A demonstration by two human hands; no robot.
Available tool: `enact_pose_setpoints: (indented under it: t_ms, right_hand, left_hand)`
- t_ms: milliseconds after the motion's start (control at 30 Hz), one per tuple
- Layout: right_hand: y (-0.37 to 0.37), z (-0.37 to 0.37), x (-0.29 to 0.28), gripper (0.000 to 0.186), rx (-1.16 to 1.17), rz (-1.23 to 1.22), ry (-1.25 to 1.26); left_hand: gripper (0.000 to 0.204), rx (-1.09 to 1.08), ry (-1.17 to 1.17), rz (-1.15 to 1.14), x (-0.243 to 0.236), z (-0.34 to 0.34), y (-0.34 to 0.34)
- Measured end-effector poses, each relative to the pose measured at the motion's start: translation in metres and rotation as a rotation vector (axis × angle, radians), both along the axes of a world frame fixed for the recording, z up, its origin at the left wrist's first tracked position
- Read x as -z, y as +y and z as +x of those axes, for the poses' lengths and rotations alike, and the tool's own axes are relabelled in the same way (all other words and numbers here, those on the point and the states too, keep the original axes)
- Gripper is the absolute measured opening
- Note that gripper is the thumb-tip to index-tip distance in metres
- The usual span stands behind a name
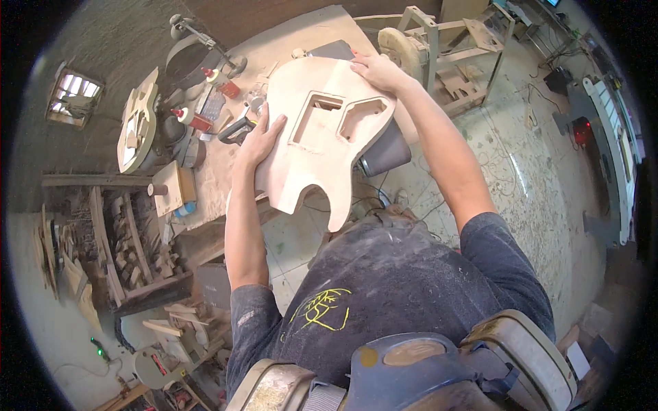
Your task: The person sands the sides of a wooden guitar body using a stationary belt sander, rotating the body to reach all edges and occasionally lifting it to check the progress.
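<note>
From my remote seat I see a pale wooden workbench point(308, 27) and, held by its near edge, a bare-wood guitar body point(308, 161) — horned, two cavities point(361, 120) cut in. Left hand point(260, 141) and right hand point(379, 72) grip its opposite sides; beyond sit red-capped bottles point(223, 84), contents unclear.

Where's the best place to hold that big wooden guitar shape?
Probably the outer edges of the guitar-shaped board: left hand from the left, right hand from the far right. It looks broad, and two cut-outs interrupt its face.
</note>
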State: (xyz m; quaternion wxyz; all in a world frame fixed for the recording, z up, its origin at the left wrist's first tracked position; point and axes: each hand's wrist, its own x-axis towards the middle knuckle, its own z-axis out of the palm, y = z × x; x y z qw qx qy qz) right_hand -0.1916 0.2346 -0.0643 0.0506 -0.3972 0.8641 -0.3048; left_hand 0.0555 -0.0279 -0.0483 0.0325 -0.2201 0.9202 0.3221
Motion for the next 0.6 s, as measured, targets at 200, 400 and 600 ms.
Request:
enact_pose_setpoints:
  t_ms: [200, 400, 600]
  right_hand:
    - [0.024, 0.007, -0.023, 0.045, 0.121, 0.091, -0.03]
    - [0.0, 0.023, -0.024, 0.046, 0.037, 0.051, -0.052]
    - [-0.033, 0.037, -0.023, 0.043, 0.057, 0.166, 0.072]
  left_hand:
    - [0.1, 0.052, -0.03, -0.028, -0.008, -0.013, 0.021]
    - [0.115, 0.034, -0.081, -0.02, -0.008, 0.002, -0.004]
    - [0.108, 0.025, -0.099, 0.037, -0.012, 0.022, -0.031]
